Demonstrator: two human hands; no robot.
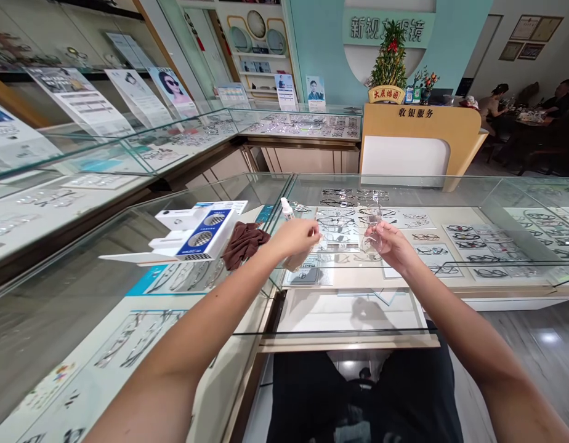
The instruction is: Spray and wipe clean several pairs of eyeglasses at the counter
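My right hand (391, 243) is closed, its fingertips pinching a pair of eyeglasses (371, 245) with clear lenses and a thin frame, held up above the glass counter. To its left, my left hand (297, 237) is also closed. A beige, cloth-like piece (294, 261) hangs below its fingers; its exact kind is hard to make out. Just behind that hand a small white spray bottle (287, 209) stands on the glass. A crumpled brown cloth (244, 245) lies left of my left wrist, beside an opened blue-and-white box (205, 237).
Under the glass top of the display counter (451, 189) lie many eyeglass frames (473, 246). A pull-out drawer (312, 311) is in front of my lap. More showcases run along the left and back. Beyond them is a cashier desk (420, 123); people sit at the far right.
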